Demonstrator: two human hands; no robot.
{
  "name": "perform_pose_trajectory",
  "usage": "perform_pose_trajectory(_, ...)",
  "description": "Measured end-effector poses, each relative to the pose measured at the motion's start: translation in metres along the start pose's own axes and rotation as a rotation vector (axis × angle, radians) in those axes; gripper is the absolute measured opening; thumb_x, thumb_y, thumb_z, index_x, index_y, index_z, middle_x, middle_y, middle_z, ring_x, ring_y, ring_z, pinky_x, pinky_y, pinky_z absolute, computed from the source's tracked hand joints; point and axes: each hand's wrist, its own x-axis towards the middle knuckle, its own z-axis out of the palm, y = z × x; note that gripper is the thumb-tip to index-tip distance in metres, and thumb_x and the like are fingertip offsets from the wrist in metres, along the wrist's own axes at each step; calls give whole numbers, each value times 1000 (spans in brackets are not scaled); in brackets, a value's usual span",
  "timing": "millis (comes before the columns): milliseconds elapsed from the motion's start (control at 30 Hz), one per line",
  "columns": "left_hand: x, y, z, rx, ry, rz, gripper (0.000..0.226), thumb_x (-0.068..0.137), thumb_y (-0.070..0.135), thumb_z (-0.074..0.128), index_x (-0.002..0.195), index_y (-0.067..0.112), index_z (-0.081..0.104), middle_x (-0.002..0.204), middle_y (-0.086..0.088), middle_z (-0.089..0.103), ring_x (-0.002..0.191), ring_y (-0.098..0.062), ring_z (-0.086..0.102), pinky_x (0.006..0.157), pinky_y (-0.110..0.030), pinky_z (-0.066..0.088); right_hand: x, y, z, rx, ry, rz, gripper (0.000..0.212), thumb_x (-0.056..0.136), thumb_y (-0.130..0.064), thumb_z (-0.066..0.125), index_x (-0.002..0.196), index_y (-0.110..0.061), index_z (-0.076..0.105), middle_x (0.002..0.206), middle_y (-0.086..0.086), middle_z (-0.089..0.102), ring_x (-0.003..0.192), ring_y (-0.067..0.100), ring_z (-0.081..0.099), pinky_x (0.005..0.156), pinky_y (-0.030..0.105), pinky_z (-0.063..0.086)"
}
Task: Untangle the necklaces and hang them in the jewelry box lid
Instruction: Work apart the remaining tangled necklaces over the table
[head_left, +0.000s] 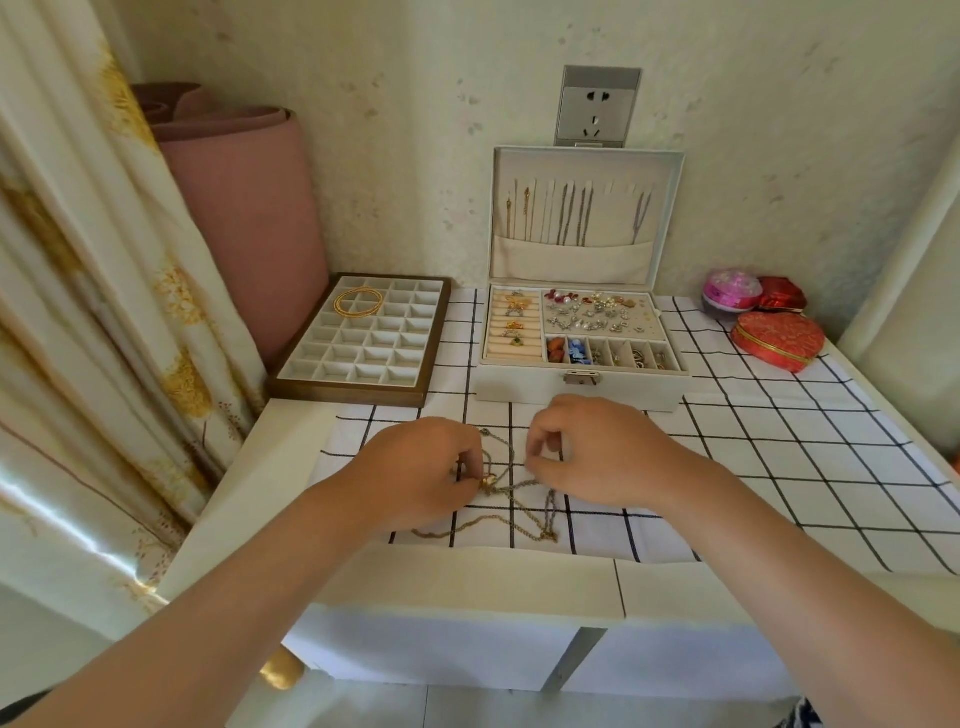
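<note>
necklaces (519, 501): a tangle of gold and silver chains, lying on the checked cloth (779, 467) near the table's front edge, between the two hands and in front of the box.

left hand (423, 467): fingers curled, tips pinching the tangle at a small gold pendant (487, 483).

right hand (589, 452): fingers curled, thumb and forefinger nipping a strand at the tangle's right side.

box (579, 387): white, open, latch towards the hands; rings, earrings and beads fill its top compartments.

lid (675, 218): upright against the wall; hung chains (571, 218), gold at left and silver further right, drop into its pocket.

tray (291, 382): gridded, left of the box, mostly off the cloth; gold bangles (358, 301) in a far cell.

heart box (777, 340): red, far right, with a pink tin (730, 291) behind it.

socket (597, 106): on the wall above the lid.

curtain (104, 312): far left, with a pink roll (244, 208) beside it.
</note>
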Motion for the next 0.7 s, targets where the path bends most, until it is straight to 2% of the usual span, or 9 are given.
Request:
perform_pose_trajectory(67,0,-1,1,-58,22,-9,6,92,30,62,96,34,63,87,21,59,81,0,55,67,-19,45,3,-7,7,42,19,-71,13,88,-44,67,100,-41,70,99,-15,56,88,4,55,72,26,44)
perform_pose_trajectory(167,0,-5,2,-161,57,-11,5,93,29,63,94,32,60,84,20,61,79,-3,59,71,-26,51,6,-9,18,86,-17,-103,10,87,-41,73,95,-38,76,97,-16,59,90,2,56,76,25,45)
perform_pose_trajectory(333,3,-9,4,-400,79,-61,9,95,26,62,95,34,59,83,12,64,76,-9,59,70,-25,49,8,-3,23,164,10,-80,6,91,-33,70,93,-29,75,90,-17,61,82,-1,56,71,17,41)
perform_pose_trajectory(400,4,-11,4,-463,63,-76,18,97,22,57,105,37,59,80,10,63,69,-7,56,64,-21,47,8,-3,23,316,22,-27,5,92,-27,69,91,-28,74,85,-18,62,75,-5,55,68,14,39)
perform_pose_trajectory(467,4,-11,3,-463,28,-87,26,99,20,53,113,40,61,78,13,61,63,-2,54,59,-16,45,10,-4,23,486,34,32,10,93,-22,68,87,-28,72,81,-16,66,73,-7,57,69,15,43)
perform_pose_trajectory(500,4,-10,2,-455,20,-95,28,100,20,52,114,40,64,83,16,63,67,-1,57,64,-17,49,11,-4,23,570,37,54,12,93,-19,67,85,-26,71,80,-12,68,74,-5,60,72,18,48)
perform_pose_trajectory(567,5,-9,2,-423,19,-123,26,100,22,51,110,39,69,100,15,69,86,-7,65,82,-27,55,13,-3,22,748,36,69,12,94,-11,65,85,-18,69,85,0,75,83,11,70,78,28,53)
perform_pose_trajectory(600,5,-9,1,-415,18,-134,25,100,22,51,106,37,70,102,13,69,87,-8,65,82,-27,54,14,-2,20,842,37,73,12,95,-8,62,86,-14,67,87,6,76,85,19,72,79,31,54)
perform_pose_trajectory(700,6,-10,2,-442,22,-149,24,100,19,50,99,31,71,85,8,69,54,1,51,52,-15,41,13,-1,17,1081,22,99,14,101,-4,52,90,-5,59,82,18,74,75,29,71,71,33,57)
